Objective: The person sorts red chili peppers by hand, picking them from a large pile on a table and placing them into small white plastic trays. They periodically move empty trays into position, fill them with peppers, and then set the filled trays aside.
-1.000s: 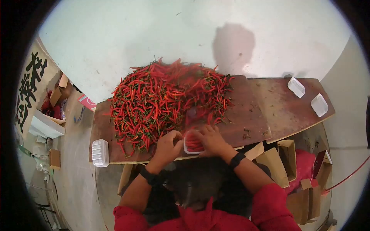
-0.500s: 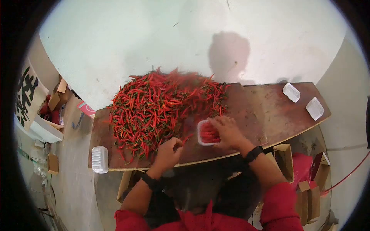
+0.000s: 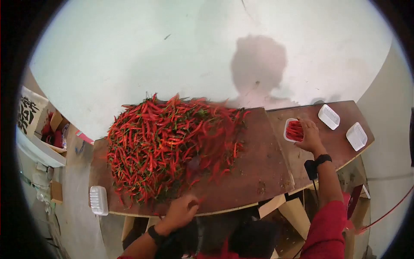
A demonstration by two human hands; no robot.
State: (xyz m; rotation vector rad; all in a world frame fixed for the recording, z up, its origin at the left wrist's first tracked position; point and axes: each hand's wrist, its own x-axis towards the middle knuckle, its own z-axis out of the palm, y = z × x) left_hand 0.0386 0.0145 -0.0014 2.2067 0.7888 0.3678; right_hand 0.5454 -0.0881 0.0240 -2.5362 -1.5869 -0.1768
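My right hand [image 3: 309, 137] grips the right side of a white plastic tray [image 3: 286, 137] on the right section of the table, fingers over its rim. Red chili peppers [image 3: 295, 131] lie in that tray, side by side. Near the table's front edge, my left hand [image 3: 183, 210] has its fingers curled in. A bit of red shows right at its fingertips, and I cannot tell whether they pinch it. A big heap of red chilies with green stems [image 3: 164, 146] covers the left part of the table, just beyond my left hand.
Two white trays [image 3: 329, 117] [image 3: 356, 136] stand at the table's right end. Several nested white trays [image 3: 98, 200] sit at its left front corner. The brown table [image 3: 263, 172] backs onto a white wall [image 3: 181, 56]. Cardboard boxes [image 3: 295, 216] stand beneath the front edge.
My right hand has carried the filled tray from the middle front of the table to the right section. My left hand stays near the front edge, fingers still curled. The view has shifted.
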